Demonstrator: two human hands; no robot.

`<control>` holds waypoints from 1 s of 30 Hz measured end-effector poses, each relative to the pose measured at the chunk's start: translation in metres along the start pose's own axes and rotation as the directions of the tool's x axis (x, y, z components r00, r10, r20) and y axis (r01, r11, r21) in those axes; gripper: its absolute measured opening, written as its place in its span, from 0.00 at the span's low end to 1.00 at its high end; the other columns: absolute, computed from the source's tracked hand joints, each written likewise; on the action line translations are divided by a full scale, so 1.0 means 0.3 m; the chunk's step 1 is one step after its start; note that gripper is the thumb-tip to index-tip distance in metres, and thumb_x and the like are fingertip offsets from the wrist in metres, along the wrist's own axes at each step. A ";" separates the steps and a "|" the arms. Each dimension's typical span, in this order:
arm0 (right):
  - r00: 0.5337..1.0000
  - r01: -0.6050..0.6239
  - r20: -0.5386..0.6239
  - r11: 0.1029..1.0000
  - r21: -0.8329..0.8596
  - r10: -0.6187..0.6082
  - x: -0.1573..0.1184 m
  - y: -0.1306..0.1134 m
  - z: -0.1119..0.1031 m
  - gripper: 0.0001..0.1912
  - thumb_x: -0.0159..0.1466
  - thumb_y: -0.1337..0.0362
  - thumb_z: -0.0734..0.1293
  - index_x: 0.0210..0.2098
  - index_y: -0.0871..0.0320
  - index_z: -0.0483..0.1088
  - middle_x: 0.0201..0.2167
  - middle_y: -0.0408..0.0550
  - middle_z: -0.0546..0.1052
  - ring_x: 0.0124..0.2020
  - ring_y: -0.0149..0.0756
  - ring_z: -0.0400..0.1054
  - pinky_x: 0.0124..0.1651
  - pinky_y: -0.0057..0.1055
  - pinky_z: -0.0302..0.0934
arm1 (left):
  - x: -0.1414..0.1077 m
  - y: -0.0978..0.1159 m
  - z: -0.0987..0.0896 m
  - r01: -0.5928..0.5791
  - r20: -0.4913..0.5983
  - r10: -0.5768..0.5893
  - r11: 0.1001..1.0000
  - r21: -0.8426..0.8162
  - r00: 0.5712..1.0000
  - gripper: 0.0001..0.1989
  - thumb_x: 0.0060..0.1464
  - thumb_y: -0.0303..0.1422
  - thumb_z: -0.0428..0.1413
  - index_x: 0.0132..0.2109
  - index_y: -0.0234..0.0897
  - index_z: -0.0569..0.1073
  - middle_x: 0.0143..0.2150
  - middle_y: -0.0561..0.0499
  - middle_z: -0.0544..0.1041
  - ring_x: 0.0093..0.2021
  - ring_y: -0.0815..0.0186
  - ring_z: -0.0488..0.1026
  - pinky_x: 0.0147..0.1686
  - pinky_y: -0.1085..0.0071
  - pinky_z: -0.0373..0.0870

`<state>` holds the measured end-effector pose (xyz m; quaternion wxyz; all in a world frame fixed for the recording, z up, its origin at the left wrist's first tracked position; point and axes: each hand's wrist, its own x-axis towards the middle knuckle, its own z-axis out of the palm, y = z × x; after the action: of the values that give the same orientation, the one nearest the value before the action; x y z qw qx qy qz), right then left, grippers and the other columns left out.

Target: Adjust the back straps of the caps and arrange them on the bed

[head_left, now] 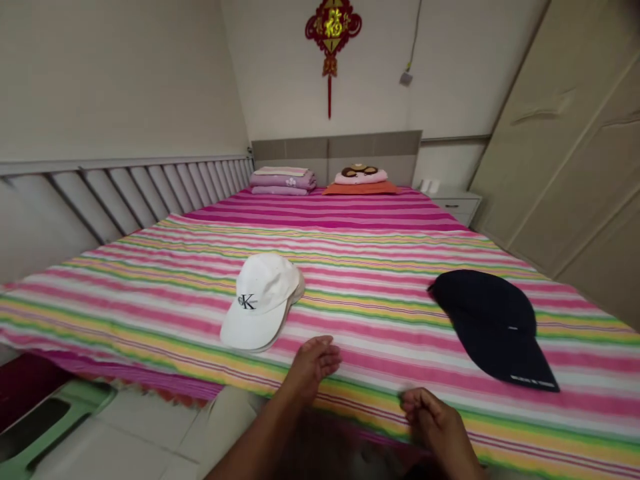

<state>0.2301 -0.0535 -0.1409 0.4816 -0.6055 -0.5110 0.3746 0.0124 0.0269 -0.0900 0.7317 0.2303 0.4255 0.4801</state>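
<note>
A white baseball cap (267, 293) with a dark "CK" logo lies on the striped bedspread (365, 287), its brim pointing toward me and to the left. My left hand (313, 365) hovers just right of that brim, fingers loosely bent and apart, holding nothing. Farther right rests a dark navy cap (493, 323), brim toward me, with small pale lettering along the brim's edge. My right hand (435, 420) is near the bed's front edge, left of and below the navy cap. Its fingers are loosely curled and slightly blurred, with no object visible in them.
A slatted rail (165, 190) runs along the bed's left side. Folded purple bedding (283, 183) and a pink pillow (363, 176) sit by the headboard (375, 147). At lower left stands a green stool (85, 400); a white nightstand (457, 203) is at back right.
</note>
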 end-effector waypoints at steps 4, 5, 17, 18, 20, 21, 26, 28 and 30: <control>0.963 0.265 0.080 0.838 -0.478 -0.259 0.024 0.018 0.056 0.07 0.49 0.68 0.55 0.23 0.55 0.64 0.20 0.42 0.70 0.20 0.33 0.63 0.24 0.28 0.51 | -0.045 0.091 -0.158 -0.075 -0.200 0.051 0.991 -0.115 0.978 0.07 0.47 0.28 0.55 0.36 0.31 0.68 0.26 0.49 0.75 0.27 0.68 0.74 0.30 0.73 0.68; 0.954 0.285 0.087 0.776 -0.563 -0.287 0.029 0.027 0.066 0.08 0.50 0.68 0.55 0.24 0.55 0.65 0.22 0.43 0.72 0.21 0.34 0.64 0.23 0.28 0.51 | -0.057 0.103 -0.193 -0.093 -0.266 0.053 0.986 -0.137 0.962 0.05 0.48 0.26 0.54 0.35 0.31 0.68 0.26 0.49 0.75 0.27 0.69 0.74 0.30 0.74 0.69; 0.725 0.460 0.079 0.395 -0.795 -0.684 0.018 0.039 0.099 0.10 0.58 0.71 0.52 0.28 0.57 0.63 0.22 0.44 0.72 0.22 0.31 0.68 0.22 0.25 0.54 | -0.085 0.125 -0.294 -0.349 -0.609 0.159 0.914 -0.208 0.777 0.04 0.50 0.22 0.51 0.30 0.32 0.69 0.25 0.50 0.75 0.27 0.70 0.75 0.28 0.76 0.72; 0.717 0.464 0.083 0.385 -0.798 -0.692 0.018 0.040 0.098 0.10 0.59 0.71 0.52 0.28 0.57 0.63 0.22 0.44 0.72 0.22 0.31 0.68 0.22 0.25 0.54 | -0.085 0.129 -0.292 -0.358 -0.616 0.161 0.910 -0.210 0.771 0.04 0.50 0.22 0.51 0.30 0.32 0.69 0.25 0.51 0.75 0.27 0.71 0.75 0.28 0.76 0.72; 0.708 0.469 0.093 0.367 -0.804 -0.700 0.017 0.046 0.097 0.10 0.59 0.71 0.52 0.29 0.57 0.63 0.22 0.44 0.72 0.22 0.31 0.68 0.23 0.25 0.55 | -0.088 0.138 -0.288 -0.358 -0.615 0.159 0.908 -0.216 0.772 0.04 0.51 0.22 0.51 0.30 0.33 0.69 0.24 0.52 0.74 0.26 0.71 0.74 0.28 0.76 0.72; 0.710 0.466 0.098 0.360 -0.808 -0.698 0.016 0.050 0.096 0.10 0.59 0.71 0.52 0.29 0.57 0.63 0.22 0.44 0.72 0.22 0.31 0.68 0.23 0.25 0.55 | -0.090 0.143 -0.286 -0.353 -0.611 0.153 0.909 -0.220 0.777 0.04 0.51 0.23 0.51 0.30 0.33 0.69 0.25 0.52 0.74 0.27 0.71 0.74 0.28 0.76 0.72; 0.721 0.452 0.098 0.358 -0.817 -0.686 0.014 0.063 0.096 0.10 0.60 0.70 0.52 0.30 0.57 0.62 0.23 0.43 0.72 0.23 0.31 0.69 0.24 0.25 0.56 | -0.101 0.192 -0.266 -0.430 -0.613 0.206 0.870 -0.241 0.762 0.04 0.50 0.24 0.52 0.30 0.35 0.69 0.23 0.55 0.73 0.23 0.72 0.73 0.24 0.76 0.72; 0.702 0.456 0.094 0.344 -0.821 -0.706 0.015 0.062 0.097 0.10 0.60 0.70 0.52 0.30 0.57 0.62 0.23 0.43 0.72 0.23 0.31 0.69 0.24 0.25 0.56 | -0.100 0.230 -0.255 -0.507 -0.615 0.279 0.831 -0.230 0.737 0.05 0.49 0.21 0.52 0.30 0.35 0.68 0.21 0.57 0.72 0.19 0.75 0.70 0.21 0.79 0.70; 0.691 0.456 0.091 0.335 -0.825 -0.717 0.016 0.060 0.099 0.10 0.60 0.70 0.52 0.30 0.56 0.62 0.23 0.44 0.72 0.22 0.31 0.69 0.23 0.25 0.56 | -0.098 0.277 -0.244 -0.546 -0.592 0.332 0.807 -0.225 0.734 0.06 0.48 0.20 0.52 0.29 0.34 0.68 0.20 0.57 0.71 0.17 0.77 0.67 0.18 0.82 0.67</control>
<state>0.2076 -0.0431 -0.1656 0.3279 -0.5702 -0.7285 -0.1915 -0.0966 0.0311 -0.0550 0.4792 0.0378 0.4376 0.7599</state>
